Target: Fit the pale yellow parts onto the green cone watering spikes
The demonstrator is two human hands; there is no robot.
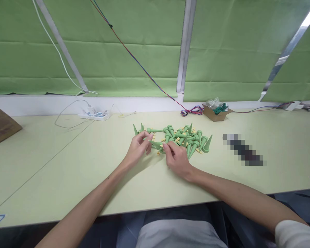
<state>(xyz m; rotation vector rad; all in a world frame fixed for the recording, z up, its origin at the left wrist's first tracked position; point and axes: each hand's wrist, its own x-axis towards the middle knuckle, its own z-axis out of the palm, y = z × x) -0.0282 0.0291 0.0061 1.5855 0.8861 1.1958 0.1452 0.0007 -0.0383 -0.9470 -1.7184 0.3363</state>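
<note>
A green plastic plant-watering spike (156, 144) lies between my two hands, just above the table, its point toward the left. My left hand (139, 146) is closed, with thumb and fingers at the pointed end. My right hand (178, 158) pinches at the wide end, where a bit of yellow shows by the thumb; the fingers hide most of what they grip. Right behind my hands spreads a pile of green spikes (193, 146) with round caps, and small yellow plastic pieces (199, 151) are scattered among them.
An open cardboard box (214, 115) holding clear and green plastic stands at the back, beside a coiled red-and-blue cable (192, 111). A white power strip (95, 115) sits back left. There is a brown paper bag (2, 125) at far left and a blurred dark item (244, 150) at right.
</note>
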